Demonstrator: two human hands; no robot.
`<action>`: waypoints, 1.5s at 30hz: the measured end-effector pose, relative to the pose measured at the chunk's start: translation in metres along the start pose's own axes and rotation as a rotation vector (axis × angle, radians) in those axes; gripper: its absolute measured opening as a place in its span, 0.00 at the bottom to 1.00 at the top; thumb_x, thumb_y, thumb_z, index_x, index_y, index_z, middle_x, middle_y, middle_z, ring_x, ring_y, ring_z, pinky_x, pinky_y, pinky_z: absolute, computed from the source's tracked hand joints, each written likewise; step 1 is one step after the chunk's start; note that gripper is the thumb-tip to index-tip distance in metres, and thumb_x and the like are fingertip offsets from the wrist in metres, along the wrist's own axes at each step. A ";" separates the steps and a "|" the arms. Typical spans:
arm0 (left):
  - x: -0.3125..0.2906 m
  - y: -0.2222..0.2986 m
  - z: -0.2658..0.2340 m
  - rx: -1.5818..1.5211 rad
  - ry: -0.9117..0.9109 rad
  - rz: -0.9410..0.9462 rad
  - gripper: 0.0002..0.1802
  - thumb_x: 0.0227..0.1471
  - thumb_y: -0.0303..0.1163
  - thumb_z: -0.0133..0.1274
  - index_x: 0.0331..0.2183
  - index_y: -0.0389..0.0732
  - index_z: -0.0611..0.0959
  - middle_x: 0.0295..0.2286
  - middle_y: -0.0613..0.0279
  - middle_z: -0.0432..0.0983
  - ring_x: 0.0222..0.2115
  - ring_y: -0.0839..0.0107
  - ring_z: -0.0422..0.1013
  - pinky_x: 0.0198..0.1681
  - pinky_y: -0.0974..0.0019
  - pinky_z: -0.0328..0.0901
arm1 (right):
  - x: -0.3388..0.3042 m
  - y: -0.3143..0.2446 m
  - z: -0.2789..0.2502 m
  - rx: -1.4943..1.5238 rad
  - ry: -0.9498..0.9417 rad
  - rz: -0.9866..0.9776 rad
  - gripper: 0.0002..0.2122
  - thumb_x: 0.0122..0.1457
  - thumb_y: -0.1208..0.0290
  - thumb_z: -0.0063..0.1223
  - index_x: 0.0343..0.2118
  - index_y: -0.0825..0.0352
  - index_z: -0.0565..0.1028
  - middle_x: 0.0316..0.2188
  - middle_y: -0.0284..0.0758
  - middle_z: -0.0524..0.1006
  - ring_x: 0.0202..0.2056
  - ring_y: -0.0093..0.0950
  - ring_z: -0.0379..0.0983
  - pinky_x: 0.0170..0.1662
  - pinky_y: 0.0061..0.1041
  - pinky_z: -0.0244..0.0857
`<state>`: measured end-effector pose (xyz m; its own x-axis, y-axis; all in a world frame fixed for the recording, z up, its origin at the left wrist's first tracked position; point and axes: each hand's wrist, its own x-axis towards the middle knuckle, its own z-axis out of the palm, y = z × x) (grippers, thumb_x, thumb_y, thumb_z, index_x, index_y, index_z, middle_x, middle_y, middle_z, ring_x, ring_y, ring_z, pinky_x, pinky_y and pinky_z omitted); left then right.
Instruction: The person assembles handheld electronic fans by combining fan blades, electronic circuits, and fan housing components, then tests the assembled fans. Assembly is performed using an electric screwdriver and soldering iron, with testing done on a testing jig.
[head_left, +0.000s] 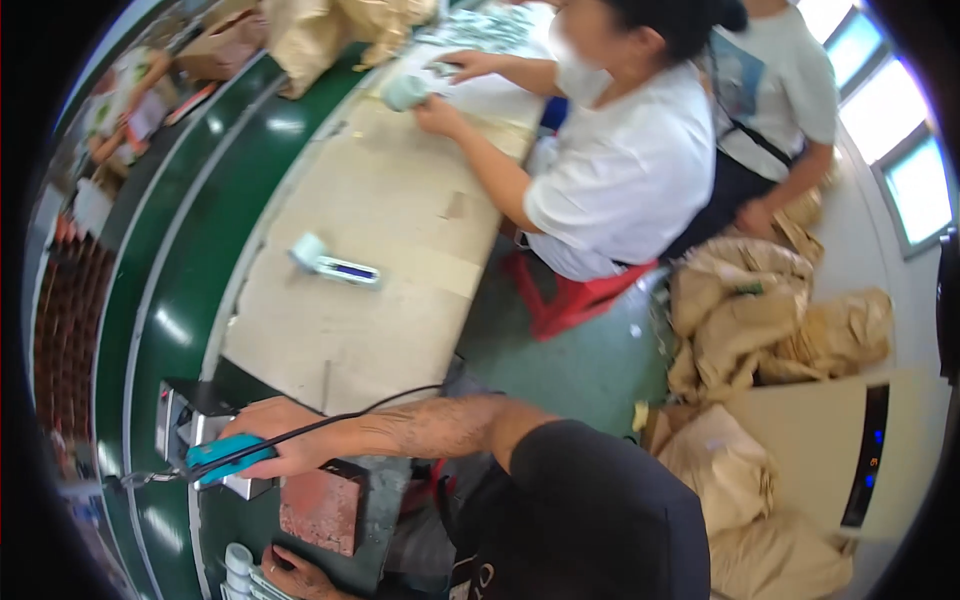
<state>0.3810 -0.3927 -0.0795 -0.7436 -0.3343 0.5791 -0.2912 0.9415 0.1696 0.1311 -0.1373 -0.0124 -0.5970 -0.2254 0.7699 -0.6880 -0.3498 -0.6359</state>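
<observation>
One sleeve (612,505) — right hand (285,430) around one tool (226,458)

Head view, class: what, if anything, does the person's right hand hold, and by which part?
The right hand holds the teal tool by its body.

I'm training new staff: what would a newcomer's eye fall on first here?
Probably the teal tool in the person's right hand, at lower left. Next might come the red stool under the white-shirted co-worker, right of centre, and the brown sacks piled farther right.
</observation>
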 end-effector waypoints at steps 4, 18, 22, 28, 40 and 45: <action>0.010 0.005 0.004 0.018 -0.069 0.073 0.12 0.66 0.32 0.54 0.40 0.30 0.83 0.35 0.43 0.78 0.39 0.45 0.74 0.47 0.51 0.68 | 0.005 -0.003 -0.014 -0.070 0.016 -0.011 0.22 0.56 0.60 0.68 0.49 0.67 0.75 0.40 0.42 0.80 0.39 0.46 0.76 0.43 0.41 0.70; 0.006 -0.005 0.000 0.010 -0.099 0.055 0.15 0.66 0.35 0.53 0.41 0.30 0.83 0.35 0.42 0.78 0.37 0.46 0.73 0.45 0.52 0.69 | 0.065 0.026 -0.023 -0.047 0.097 0.136 0.22 0.56 0.70 0.64 0.51 0.70 0.69 0.50 0.50 0.70 0.45 0.49 0.74 0.48 0.43 0.68; 0.007 -0.007 0.007 0.016 -0.111 0.091 0.15 0.66 0.35 0.53 0.41 0.30 0.83 0.35 0.42 0.78 0.37 0.47 0.74 0.44 0.53 0.69 | 0.059 0.037 -0.031 -0.064 0.209 0.067 0.25 0.55 0.71 0.65 0.54 0.73 0.69 0.60 0.52 0.65 0.50 0.50 0.74 0.52 0.44 0.69; 0.008 -0.005 0.007 0.081 -0.114 0.097 0.14 0.66 0.34 0.54 0.41 0.31 0.83 0.36 0.44 0.77 0.36 0.51 0.75 0.42 0.56 0.72 | 0.043 0.033 -0.034 -0.228 0.110 -0.002 0.32 0.52 0.61 0.67 0.58 0.73 0.70 0.44 0.43 0.81 0.46 0.45 0.77 0.61 0.43 0.61; 0.006 -0.009 0.007 0.001 -0.136 -0.050 0.15 0.66 0.36 0.55 0.41 0.31 0.83 0.37 0.46 0.77 0.35 0.52 0.76 0.42 0.57 0.72 | 0.034 0.028 -0.025 -0.091 0.020 0.094 0.30 0.49 0.61 0.67 0.53 0.72 0.71 0.41 0.49 0.79 0.40 0.49 0.78 0.43 0.46 0.74; 0.009 0.001 0.000 0.205 -0.086 0.059 0.19 0.66 0.39 0.54 0.38 0.31 0.86 0.42 0.50 0.81 0.42 0.53 0.75 0.52 0.53 0.68 | 0.032 0.029 -0.024 -0.151 0.080 0.027 0.28 0.47 0.64 0.65 0.52 0.70 0.73 0.40 0.46 0.80 0.40 0.47 0.78 0.43 0.43 0.73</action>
<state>0.3740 -0.3951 -0.0744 -0.8091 -0.2895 0.5113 -0.3554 0.9341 -0.0335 0.0821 -0.1333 -0.0076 -0.6428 -0.1574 0.7497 -0.7219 -0.2030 -0.6616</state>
